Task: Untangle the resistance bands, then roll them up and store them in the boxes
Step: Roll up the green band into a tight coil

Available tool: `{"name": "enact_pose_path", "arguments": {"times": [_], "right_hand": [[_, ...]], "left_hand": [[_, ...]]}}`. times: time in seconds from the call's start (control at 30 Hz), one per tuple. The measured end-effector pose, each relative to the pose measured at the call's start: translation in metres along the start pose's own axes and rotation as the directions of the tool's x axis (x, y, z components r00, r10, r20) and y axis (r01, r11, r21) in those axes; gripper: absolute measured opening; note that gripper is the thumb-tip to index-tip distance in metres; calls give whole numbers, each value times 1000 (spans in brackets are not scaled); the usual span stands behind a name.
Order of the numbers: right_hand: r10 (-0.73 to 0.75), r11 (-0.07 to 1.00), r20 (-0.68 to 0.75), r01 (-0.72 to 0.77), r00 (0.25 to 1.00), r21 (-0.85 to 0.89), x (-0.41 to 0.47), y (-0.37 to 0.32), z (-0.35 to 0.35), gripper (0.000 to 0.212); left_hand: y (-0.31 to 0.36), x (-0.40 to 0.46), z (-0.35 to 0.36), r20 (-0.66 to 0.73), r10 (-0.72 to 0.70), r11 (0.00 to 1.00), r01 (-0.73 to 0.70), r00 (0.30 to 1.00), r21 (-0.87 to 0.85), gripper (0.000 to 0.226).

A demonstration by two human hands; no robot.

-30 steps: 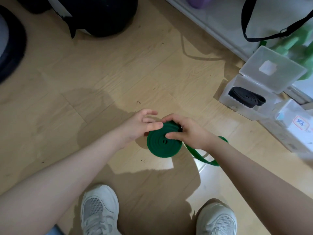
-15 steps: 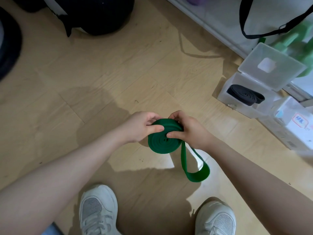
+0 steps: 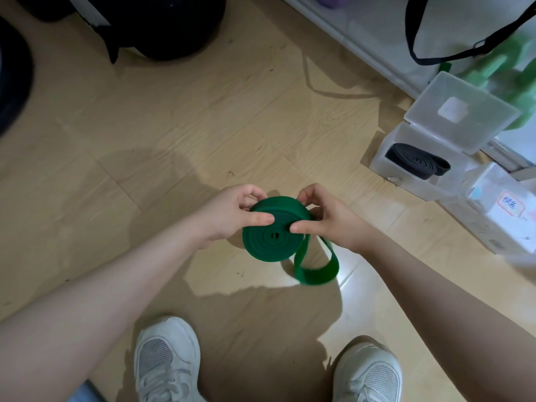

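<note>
A green resistance band [image 3: 268,242] is wound into a flat coil held in the air above the wooden floor. My left hand [image 3: 232,216] pinches the coil's left side, thumb on its face. My right hand [image 3: 327,219] grips its right side, thumb near the centre hole. A short loose loop of the band hangs down to the lower right of the coil. To the right, an open clear plastic box [image 3: 406,146] holds a rolled black band [image 3: 417,161], its lid tipped back.
A second clear box with a handwritten label [image 3: 510,207] lies right of the open box. A black strap [image 3: 452,55] hangs over a white cabinet at top right. Dark round objects [image 3: 162,27] sit at top left. My white shoes [image 3: 168,361] stand below.
The coil has grown as more band got wound on. The hanging loop has become shorter and swung from the right to below the coil.
</note>
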State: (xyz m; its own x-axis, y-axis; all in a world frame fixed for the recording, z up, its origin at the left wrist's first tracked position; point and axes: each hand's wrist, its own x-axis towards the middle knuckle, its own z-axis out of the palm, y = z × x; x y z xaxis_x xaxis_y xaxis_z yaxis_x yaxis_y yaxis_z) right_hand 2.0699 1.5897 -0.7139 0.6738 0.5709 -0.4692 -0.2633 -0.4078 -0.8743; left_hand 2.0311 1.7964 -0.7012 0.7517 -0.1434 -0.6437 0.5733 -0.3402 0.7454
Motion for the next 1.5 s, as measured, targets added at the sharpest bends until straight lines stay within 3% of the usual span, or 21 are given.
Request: {"name": "enact_pose_path", "arguments": {"times": [0.13,0.33,0.47,0.57,0.73,0.8,0.87,0.93,1.0,1.07,1.2,1.37,1.5], "right_hand": [[-38,995,-9,38,999,88,-4,10,-4,36],[-46,997,-21,47,999,55,-3,6,-6,13],[5,988,-161,20,987,152,1,5,12,7],[16,983,-223,25,975,183,4,7,25,17],[-57,941,-147,102,987,323,-2,11,38,42],[-55,908,-154,113,987,403,-2,9,39,42],[-46,925,-126,90,991,370,0,8,30,43],[-52,962,-38,60,998,268,-3,7,17,48],[-54,982,55,43,997,185,-6,7,10,48],[-55,994,142,40,988,100,-7,7,10,44],[-28,997,268,45,963,-59,-6,2,13,43],[46,996,137,-56,990,75,-10,6,4,36],[21,987,41,-28,999,158,-9,7,2,23]], "left_hand": [[-10,-2,-7,-44,-3,985,-5,999,-173,19],[-13,-6,1,-176,-36,936,-29,984,-352,15],[-5,-1,6,-260,-79,900,-43,963,-433,11],[-3,3,5,-292,-125,877,-32,948,-479,6],[1,3,6,-240,-203,796,18,949,-605,7],[0,1,5,-187,-193,760,26,963,-649,8],[-6,-2,3,-90,-169,725,62,981,-686,14],[-11,-5,-3,26,-141,770,126,990,-625,24],[-10,-5,-12,148,-134,896,184,980,-404,37],[-4,-4,-15,244,-165,961,211,956,-176,46],[2,0,0,151,-166,984,154,975,88,35],[-8,-3,9,127,-119,988,130,985,-81,22],[-8,-7,16,39,-79,970,86,996,-228,12]]}}
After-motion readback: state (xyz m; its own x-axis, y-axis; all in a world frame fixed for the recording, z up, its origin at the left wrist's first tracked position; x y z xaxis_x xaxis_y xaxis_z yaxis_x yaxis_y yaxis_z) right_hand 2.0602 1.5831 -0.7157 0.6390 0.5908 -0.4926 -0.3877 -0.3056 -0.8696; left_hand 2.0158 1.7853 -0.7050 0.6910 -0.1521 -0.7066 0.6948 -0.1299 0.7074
